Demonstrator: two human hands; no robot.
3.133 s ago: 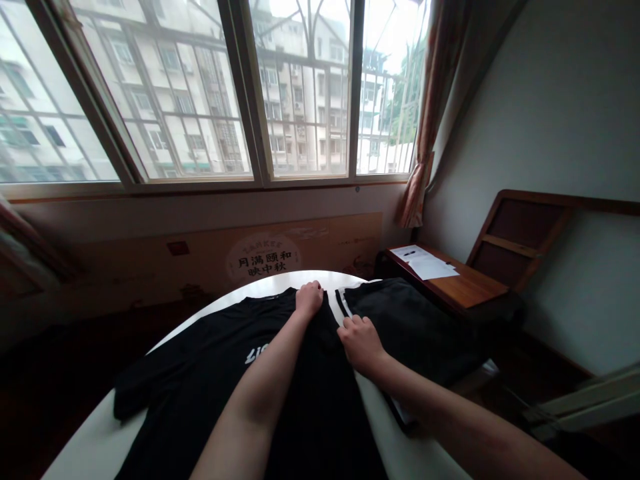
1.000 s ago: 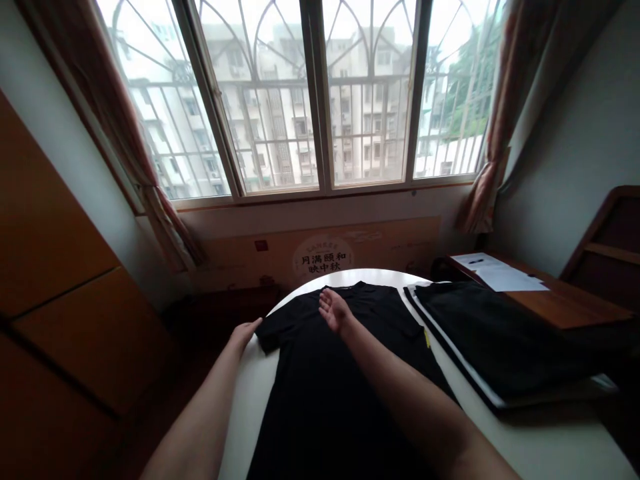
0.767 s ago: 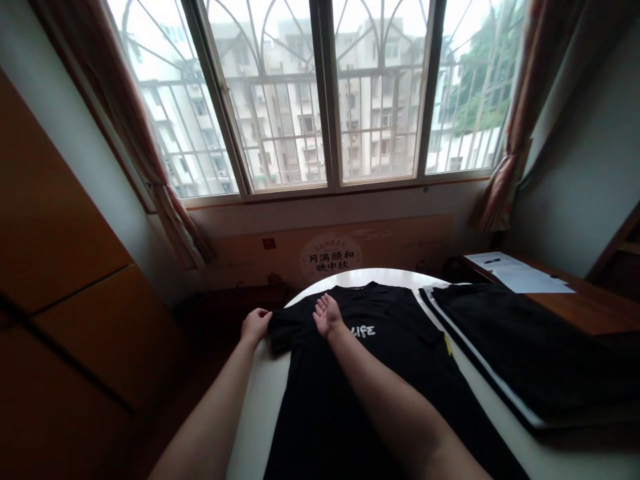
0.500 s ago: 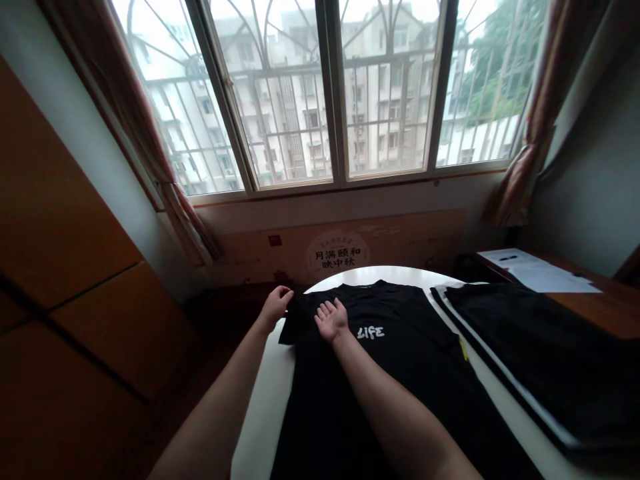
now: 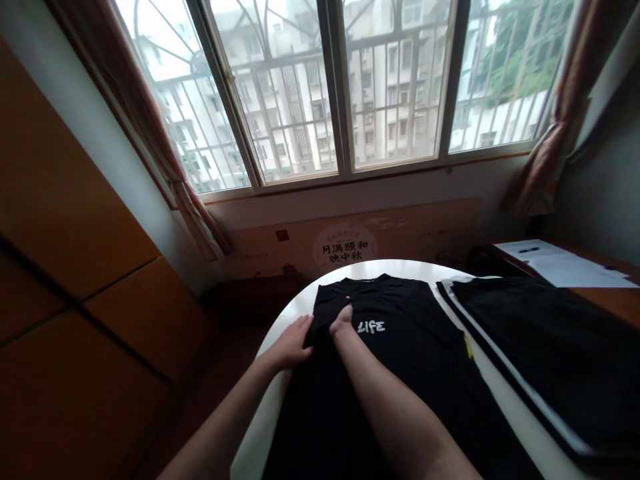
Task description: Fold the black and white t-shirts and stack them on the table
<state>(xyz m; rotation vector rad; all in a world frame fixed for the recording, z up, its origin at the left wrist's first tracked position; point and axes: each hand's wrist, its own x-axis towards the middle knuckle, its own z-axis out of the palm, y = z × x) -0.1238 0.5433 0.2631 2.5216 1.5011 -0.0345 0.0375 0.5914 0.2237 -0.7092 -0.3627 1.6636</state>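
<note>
A black T-shirt [image 5: 400,373] with white lettering lies spread on a white round-ended table [image 5: 280,333], collar towards the window. At its left edge my left hand [image 5: 294,341] rests with fingers stretched out, touching the cloth by the sleeve. The sleeve is folded inward onto the shirt's chest. My right hand [image 5: 342,321] is beside the white lettering, thumb up. Its fingers are hidden by the black sleeve cloth, so their grip cannot be made out. A small yellow strip [image 5: 468,345] shows at the shirt's right side.
Right of the shirt lies a folded black garment [image 5: 545,347] with a white edge. Beyond it, papers [image 5: 575,263] lie on a brown wooden desk [image 5: 620,303]. A printed cardboard panel [image 5: 400,233] stands below the window. Wooden cabinets [image 5: 120,287] are on the left.
The sleeve that my left hand pinched out to the side is now folded inward, over my right fingers. My left hand has let go and moved nearer; my right palm has turned from facing up.
</note>
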